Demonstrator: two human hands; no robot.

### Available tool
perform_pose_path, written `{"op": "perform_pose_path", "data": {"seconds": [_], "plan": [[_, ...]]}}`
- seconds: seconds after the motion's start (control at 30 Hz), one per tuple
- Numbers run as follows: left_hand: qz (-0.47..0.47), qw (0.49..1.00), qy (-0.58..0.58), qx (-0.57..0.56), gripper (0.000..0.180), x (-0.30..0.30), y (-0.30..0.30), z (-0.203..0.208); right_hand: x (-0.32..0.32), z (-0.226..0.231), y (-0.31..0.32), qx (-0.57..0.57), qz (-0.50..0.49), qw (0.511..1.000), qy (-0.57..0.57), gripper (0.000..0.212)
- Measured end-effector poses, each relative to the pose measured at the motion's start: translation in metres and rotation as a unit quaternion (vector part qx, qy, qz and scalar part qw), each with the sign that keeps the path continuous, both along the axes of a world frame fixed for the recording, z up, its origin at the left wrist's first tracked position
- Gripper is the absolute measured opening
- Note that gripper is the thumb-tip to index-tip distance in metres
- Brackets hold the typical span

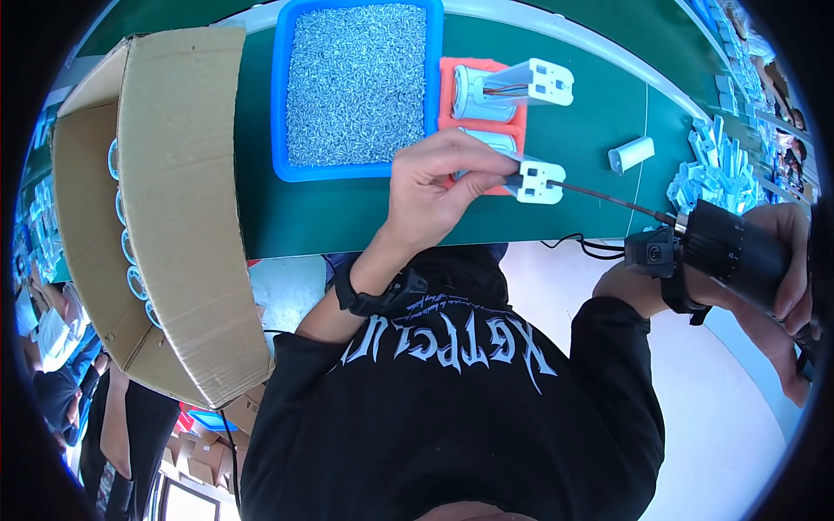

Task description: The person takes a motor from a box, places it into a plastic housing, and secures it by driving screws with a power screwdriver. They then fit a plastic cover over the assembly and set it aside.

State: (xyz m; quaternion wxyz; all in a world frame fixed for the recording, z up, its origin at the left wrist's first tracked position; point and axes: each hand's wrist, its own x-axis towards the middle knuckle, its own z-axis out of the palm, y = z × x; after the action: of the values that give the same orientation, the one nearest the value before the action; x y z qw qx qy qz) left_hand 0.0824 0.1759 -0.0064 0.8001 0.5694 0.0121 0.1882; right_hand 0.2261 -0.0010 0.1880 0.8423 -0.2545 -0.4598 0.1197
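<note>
My left hand [439, 178] is closed, thumb and fingers pinching a white plastic bracket [540, 183] with small openings in its end face. My right hand [786, 278] is wrapped round a black power screwdriver [725, 247]. Its long thin bit [608, 199] points left, and the tip meets the end face of the bracket. Under my left hand lies a coral foam holder [447, 91]. In its far slot rests a white cylindrical housing [483, 94], joined by reddish wires to another white bracket [551, 82]. A second housing [488, 139] is partly hidden by my left hand.
A blue tray [280, 104] full of small metal screws stands left of the holder. At the far left is an open cardboard box [178, 174] with white rings inside. A loose white part [632, 154] and a pile of white parts [717, 169] lie on the right of the green table.
</note>
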Motion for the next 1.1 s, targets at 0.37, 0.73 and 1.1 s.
{"op": "perform_pose_path", "data": {"seconds": [0.37,0.73,1.1], "plan": [[0.150,0.940,-0.087,0.293,0.015,0.001,0.037,0.013,-0.016,-0.011,0.009,-0.005,-0.039,0.999,-0.037,0.029],[-0.051,0.780,0.294,0.550,0.014,0.005,0.068,0.011,-0.029,-0.028,0.019,-0.029,-0.065,0.995,-0.072,0.034],[0.034,0.860,0.208,0.465,0.007,0.003,0.080,-0.001,-0.026,-0.037,0.023,-0.050,-0.064,0.994,-0.074,0.039]]}}
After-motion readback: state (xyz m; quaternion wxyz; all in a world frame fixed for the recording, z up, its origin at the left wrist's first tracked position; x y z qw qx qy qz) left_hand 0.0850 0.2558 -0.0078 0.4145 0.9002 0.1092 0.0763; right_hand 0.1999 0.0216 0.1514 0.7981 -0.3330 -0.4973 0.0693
